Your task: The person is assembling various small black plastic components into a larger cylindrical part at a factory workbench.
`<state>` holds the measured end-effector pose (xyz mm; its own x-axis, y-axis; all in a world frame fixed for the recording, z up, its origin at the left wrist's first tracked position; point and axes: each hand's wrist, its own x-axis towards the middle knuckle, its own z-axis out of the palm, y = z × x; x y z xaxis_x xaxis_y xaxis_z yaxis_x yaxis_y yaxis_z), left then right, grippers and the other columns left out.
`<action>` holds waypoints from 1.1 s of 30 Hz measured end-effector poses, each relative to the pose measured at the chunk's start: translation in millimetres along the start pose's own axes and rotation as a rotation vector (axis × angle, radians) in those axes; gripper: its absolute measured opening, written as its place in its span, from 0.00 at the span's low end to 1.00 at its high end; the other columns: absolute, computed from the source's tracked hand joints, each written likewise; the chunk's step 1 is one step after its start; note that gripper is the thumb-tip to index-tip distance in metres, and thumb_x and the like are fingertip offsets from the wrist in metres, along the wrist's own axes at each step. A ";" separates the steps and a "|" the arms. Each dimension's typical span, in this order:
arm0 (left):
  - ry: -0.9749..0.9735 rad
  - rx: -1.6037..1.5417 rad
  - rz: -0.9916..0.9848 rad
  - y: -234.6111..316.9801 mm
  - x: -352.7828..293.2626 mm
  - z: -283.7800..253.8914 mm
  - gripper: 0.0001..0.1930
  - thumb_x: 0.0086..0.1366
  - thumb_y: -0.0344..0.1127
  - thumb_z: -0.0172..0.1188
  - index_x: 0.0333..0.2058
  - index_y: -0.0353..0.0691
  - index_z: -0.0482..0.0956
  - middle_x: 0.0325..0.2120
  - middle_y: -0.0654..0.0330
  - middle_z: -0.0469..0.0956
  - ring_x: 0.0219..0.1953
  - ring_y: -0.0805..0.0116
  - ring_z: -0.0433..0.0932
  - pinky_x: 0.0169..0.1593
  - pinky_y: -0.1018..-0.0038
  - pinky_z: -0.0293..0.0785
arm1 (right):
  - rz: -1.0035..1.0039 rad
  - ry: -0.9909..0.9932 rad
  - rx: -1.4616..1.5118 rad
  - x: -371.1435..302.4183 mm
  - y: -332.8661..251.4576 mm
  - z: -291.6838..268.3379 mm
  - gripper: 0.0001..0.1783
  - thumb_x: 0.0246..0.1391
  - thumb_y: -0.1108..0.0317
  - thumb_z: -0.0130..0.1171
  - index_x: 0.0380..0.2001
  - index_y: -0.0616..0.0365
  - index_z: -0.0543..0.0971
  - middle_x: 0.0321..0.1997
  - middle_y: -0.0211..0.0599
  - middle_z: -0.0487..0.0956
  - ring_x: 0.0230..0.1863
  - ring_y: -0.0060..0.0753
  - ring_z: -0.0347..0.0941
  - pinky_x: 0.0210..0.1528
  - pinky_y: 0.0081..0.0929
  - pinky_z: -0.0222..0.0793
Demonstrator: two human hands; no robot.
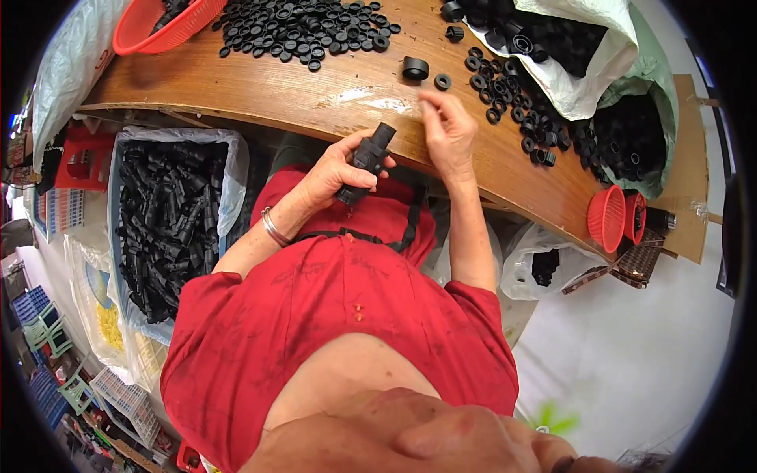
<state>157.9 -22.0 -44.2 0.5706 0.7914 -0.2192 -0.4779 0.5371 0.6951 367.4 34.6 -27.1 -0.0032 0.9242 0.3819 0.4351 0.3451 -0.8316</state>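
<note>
Well, the left hand [335,177] has a black tube [369,162] in it. Its fingers and thumb are curled snugly round the middle of the tube, which tilts with its top end to the right. The tube is up over the lap, by the near edge of the brown worktop [284,91].

The right hand [452,134] is up over the near edge too, to the right of the tube and apart from it. Its fingers are bent, and the pointing finger and thumb come close together. I cannot tell if there is a tiny thing between them.

Past the right hand, a fat black cap [415,68] and a black ring [443,82] sit side by side on the wood. Lots of flat black lids [300,31] are spread toward the far edge, next to a red basket [177,35] near the far left corner. More little black rings [498,92] lie on the right part, in front of a white sack [587,91]. Two small red baskets are at the right end; the bigger one [605,219] is nearer. Down on the left, below the near edge, a lined tub [233,181] is full of long black parts [169,236].
</note>
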 end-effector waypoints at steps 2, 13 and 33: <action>0.040 0.015 0.001 -2.6 -0.5 3.2 0.39 0.47 0.24 0.67 0.60 0.41 0.63 0.40 0.54 0.78 0.40 0.66 0.78 0.40 0.72 0.79 | -0.077 -0.074 -0.107 -8.8 -13.2 1.2 0.05 0.52 0.77 0.59 0.34 0.61 0.81 0.30 0.38 0.79 0.31 0.31 0.75 0.35 0.24 0.70; 0.040 0.021 -0.091 -5.9 -4.7 -0.6 0.33 0.54 0.28 0.64 0.59 0.41 0.62 0.40 0.54 0.77 0.39 0.67 0.78 0.37 0.73 0.79 | 0.106 0.397 -0.831 22.7 64.1 -89.4 0.07 0.50 0.67 0.60 0.32 0.53 0.83 0.37 0.42 0.78 0.43 0.45 0.71 0.47 0.40 0.69; 0.005 0.034 -0.192 -13.2 1.1 13.7 0.28 0.53 0.28 0.65 0.53 0.41 0.66 0.38 0.57 0.78 0.38 0.70 0.79 0.38 0.73 0.77 | 0.109 0.490 -0.427 35.4 121.2 -117.6 0.23 0.64 0.55 0.44 0.50 0.61 0.75 0.60 0.55 0.66 0.63 0.47 0.61 0.64 0.36 0.55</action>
<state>173.9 -32.2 -44.2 0.6462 0.6764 -0.3534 -0.3373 0.6685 0.6628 525.9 89.9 -67.0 0.4271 0.7341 0.5278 0.7292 0.0655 -0.6812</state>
